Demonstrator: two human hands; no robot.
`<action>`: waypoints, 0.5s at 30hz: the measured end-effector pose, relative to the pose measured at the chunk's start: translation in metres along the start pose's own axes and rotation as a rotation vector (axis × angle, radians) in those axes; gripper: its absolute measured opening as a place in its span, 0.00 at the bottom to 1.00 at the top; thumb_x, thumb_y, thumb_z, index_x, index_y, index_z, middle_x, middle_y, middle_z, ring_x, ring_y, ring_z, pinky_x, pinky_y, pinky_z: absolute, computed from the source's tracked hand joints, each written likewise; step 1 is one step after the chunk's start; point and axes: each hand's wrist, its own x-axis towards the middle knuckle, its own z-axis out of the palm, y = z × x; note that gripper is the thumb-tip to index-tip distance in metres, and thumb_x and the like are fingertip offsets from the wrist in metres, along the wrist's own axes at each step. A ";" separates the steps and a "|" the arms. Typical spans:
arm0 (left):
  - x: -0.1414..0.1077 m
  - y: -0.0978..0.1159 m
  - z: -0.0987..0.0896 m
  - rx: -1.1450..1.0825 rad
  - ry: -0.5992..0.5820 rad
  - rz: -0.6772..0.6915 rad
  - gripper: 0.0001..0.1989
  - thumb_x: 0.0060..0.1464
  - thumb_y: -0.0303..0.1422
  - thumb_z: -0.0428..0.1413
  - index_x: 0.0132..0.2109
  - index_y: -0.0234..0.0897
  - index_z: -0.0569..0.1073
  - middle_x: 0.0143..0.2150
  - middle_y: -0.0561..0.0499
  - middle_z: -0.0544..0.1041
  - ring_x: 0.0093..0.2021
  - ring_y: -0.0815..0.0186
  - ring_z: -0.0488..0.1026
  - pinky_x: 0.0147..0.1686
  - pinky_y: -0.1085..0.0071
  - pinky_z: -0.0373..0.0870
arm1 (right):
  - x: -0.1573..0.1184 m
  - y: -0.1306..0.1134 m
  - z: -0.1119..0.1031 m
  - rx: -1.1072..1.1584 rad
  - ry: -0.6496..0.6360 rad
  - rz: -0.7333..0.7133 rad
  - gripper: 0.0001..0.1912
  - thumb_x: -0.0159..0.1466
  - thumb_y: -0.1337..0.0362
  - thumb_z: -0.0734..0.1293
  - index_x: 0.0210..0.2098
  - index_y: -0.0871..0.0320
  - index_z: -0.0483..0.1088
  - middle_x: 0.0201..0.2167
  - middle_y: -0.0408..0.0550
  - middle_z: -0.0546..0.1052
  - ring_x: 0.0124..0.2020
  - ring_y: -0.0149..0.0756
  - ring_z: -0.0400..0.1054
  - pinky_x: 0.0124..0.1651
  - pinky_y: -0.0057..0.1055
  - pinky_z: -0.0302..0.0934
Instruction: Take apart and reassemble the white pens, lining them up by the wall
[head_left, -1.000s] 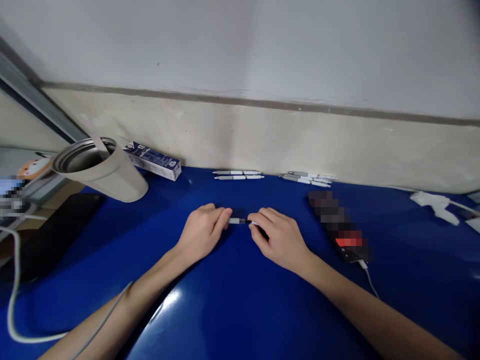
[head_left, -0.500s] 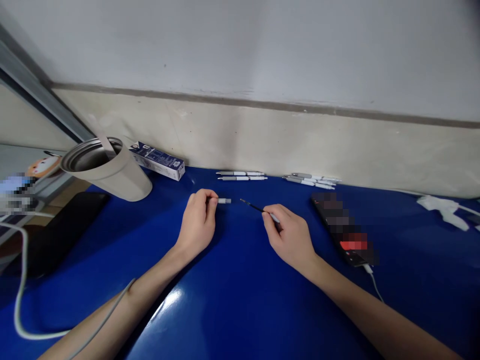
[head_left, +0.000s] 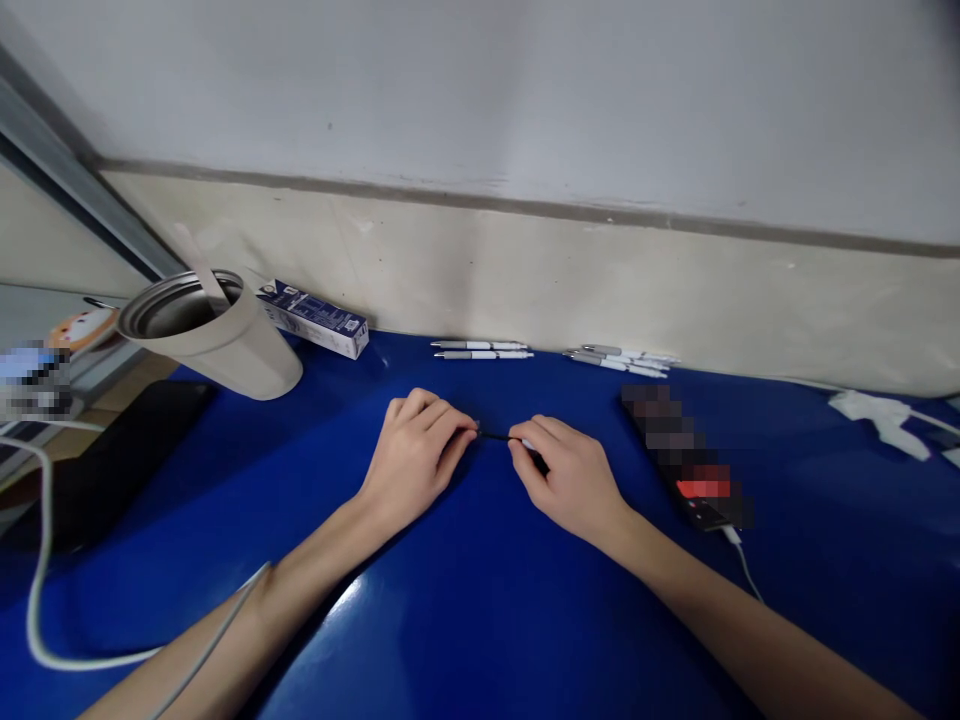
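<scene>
Over the blue table, my left hand is closed in a pinch, its thumb and fingertips at the left end of a thin dark pen refill. A small greyish bit, perhaps a spring, shows at those fingertips; whatever else that hand holds is hidden. My right hand is closed round a pen part, with a whitish piece showing between the fingers and the refill reaching out leftward. The two hands are a short way apart, joined by the refill. Behind them, two white-and-grey pens lie side by side.
Several more pens lie near the wall. A phone with a cable is on the right, near crumpled white material. At left stand a beige cup, a blue-white box and a black case. A white cable crosses my left forearm.
My left hand has moved right and slightly nearer to me, and now pinches the refill's end. The white pen piece in its fingers no longer shows. My right hand has shifted slightly left.
</scene>
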 end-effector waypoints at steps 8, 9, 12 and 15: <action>-0.003 0.005 0.006 0.020 -0.048 0.064 0.08 0.64 0.33 0.49 0.39 0.37 0.72 0.35 0.49 0.76 0.39 0.61 0.66 0.37 0.64 0.59 | -0.004 0.002 0.002 -0.094 -0.079 -0.126 0.12 0.69 0.63 0.57 0.43 0.54 0.72 0.32 0.44 0.74 0.31 0.29 0.68 0.33 0.26 0.57; -0.003 0.003 0.006 0.003 -0.039 0.022 0.08 0.64 0.33 0.49 0.39 0.37 0.72 0.35 0.50 0.76 0.39 0.62 0.66 0.37 0.64 0.60 | -0.004 0.002 0.003 -0.081 -0.060 -0.106 0.12 0.69 0.64 0.57 0.43 0.54 0.72 0.32 0.44 0.74 0.31 0.29 0.68 0.33 0.26 0.56; -0.003 -0.001 0.006 -0.105 0.020 -0.160 0.07 0.64 0.31 0.48 0.39 0.37 0.70 0.35 0.51 0.74 0.37 0.64 0.68 0.37 0.67 0.63 | -0.003 0.005 0.004 0.005 0.027 0.008 0.11 0.69 0.64 0.57 0.42 0.55 0.71 0.32 0.45 0.75 0.30 0.30 0.68 0.33 0.26 0.57; -0.002 -0.004 0.005 -0.218 0.034 -0.270 0.06 0.64 0.29 0.47 0.41 0.38 0.68 0.35 0.52 0.73 0.35 0.66 0.69 0.34 0.70 0.65 | -0.002 0.006 0.003 0.080 0.091 0.086 0.11 0.69 0.63 0.56 0.41 0.56 0.70 0.32 0.45 0.75 0.30 0.30 0.68 0.34 0.27 0.58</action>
